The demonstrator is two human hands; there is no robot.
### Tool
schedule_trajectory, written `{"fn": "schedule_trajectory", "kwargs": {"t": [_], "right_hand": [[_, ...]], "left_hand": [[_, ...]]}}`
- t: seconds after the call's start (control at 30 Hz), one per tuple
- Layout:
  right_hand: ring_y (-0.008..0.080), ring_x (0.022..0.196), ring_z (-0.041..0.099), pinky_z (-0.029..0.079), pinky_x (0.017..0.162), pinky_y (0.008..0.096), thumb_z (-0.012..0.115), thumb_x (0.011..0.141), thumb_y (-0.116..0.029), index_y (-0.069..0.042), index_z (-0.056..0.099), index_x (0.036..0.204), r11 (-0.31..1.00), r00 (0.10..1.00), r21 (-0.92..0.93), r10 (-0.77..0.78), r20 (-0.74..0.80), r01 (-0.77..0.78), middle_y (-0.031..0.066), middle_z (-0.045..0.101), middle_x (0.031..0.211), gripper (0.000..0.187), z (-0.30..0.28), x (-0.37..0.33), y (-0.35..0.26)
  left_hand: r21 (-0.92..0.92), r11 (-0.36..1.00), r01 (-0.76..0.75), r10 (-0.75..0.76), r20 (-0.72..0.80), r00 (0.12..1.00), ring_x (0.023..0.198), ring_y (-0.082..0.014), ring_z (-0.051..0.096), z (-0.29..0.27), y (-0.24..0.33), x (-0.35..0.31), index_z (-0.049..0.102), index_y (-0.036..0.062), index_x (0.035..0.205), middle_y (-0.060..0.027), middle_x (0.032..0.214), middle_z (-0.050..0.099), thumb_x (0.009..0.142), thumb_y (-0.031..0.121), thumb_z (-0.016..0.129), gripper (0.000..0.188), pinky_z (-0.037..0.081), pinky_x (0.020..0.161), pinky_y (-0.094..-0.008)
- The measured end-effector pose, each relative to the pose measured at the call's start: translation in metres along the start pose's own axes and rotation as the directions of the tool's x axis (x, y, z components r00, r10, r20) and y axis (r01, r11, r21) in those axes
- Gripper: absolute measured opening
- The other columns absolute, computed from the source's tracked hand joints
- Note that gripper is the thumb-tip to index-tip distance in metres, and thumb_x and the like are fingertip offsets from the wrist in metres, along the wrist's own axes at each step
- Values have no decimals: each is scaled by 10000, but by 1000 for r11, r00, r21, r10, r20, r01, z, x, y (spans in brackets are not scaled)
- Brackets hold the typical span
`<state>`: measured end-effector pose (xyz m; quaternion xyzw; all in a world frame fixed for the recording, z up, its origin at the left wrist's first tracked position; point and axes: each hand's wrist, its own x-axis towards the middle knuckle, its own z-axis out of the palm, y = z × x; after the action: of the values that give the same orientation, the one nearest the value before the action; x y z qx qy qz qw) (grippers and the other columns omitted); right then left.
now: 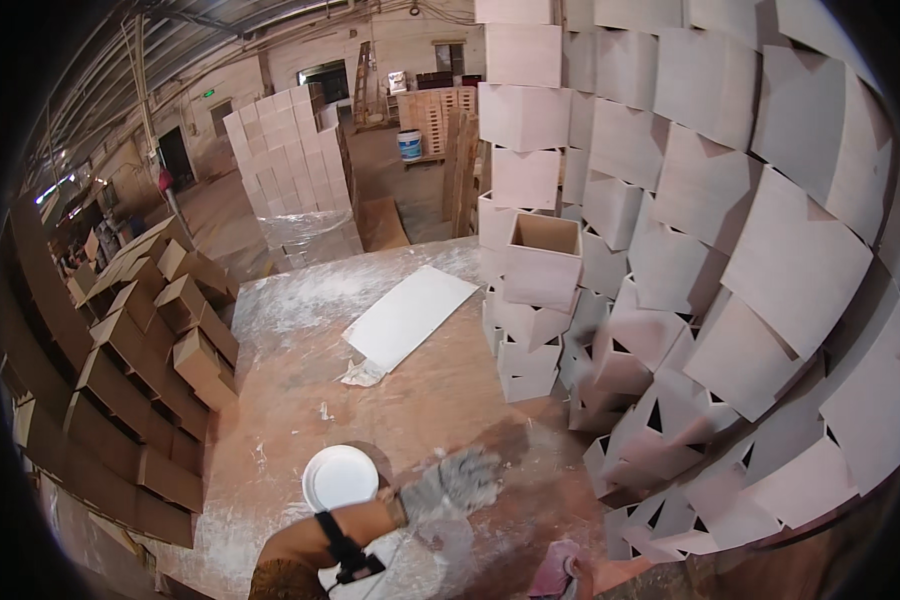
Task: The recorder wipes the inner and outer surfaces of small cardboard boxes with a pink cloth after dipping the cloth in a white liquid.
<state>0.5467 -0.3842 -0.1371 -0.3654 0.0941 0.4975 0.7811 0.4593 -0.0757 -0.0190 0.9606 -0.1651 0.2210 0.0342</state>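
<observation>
My left hand, in a grey-white work glove, reaches rightward low over the work table. Its fingers are stretched out and hold nothing that I can see. Just left of it stands a round white tub, its pale top facing up. At the lower edge a pinkish, cloth-like shape appears where my right forearm comes in; it looks like my gloved right hand, but the fingers are not clear. Farther back on the table lies a white rectangular panel, with a crumpled pale scrap at its near end.
Tall stacks of whitish boxes rise along the right, one open-topped box at their inner edge; a lower part looks blurred. Brown boxes are piled on the left. Behind the table stand a wrapped box stack and a blue-and-white bucket.
</observation>
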Motion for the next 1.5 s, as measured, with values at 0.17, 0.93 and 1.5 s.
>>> {"fn": "schedule_trajectory", "kwargs": {"t": [0.17,0.93,1.5], "right_hand": [[269,938,580,469,846,409,582,816,-212,-21,467,1169,997,994,-9,71,87,-71,106,576,1030,417,41,16,27],[357,1026,563,454,901,464,446,899,-440,-1,368,1297,837,726,-174,538,428,-518,238,524,1179,597,211,3,268],[246,711,550,478,615,373,541,795,-501,-71,499,991,934,891,-231,336,305,-273,71,539,796,474,157,52,260]], "left_hand": [[-70,955,287,-271,181,945,1145,-292,476,-38,55,-96,560,121,1124,-115,1187,540,758,227,590,382,343,1008,-435],[-643,-29,765,-898,-318,-302,839,-190,580,-245,178,-452,579,14,1065,-91,944,630,880,216,601,274,472,797,-275],[-444,-22,896,-746,-589,-310,1056,-264,540,-234,79,-507,554,42,1142,-142,1126,572,780,248,685,437,422,921,-335]]}}
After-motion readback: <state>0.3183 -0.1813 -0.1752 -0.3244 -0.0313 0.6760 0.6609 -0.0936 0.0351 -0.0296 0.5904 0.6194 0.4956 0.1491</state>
